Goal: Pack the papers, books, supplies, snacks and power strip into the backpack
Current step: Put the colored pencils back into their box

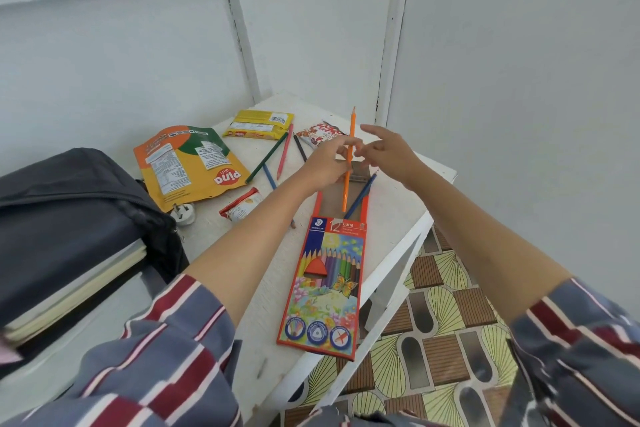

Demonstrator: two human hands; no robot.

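Since likely light, stiff, slick-lacquered and brittle at tip, best pinched mid-shaft: orange pencil [352,121] in left hand [325,163] pinch above pencil box [325,281] tray, worktop [391,204] centre; right hand [391,156] spread at 3 o'clock.

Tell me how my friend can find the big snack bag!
Find the white table, then the dark backpack at its left. Just beside the backpack, past a white plug, the snack bag lies flat. It is the biggest packet there, orange and yellow with a green patch and red "Pina" lettering; the other packets are far smaller.
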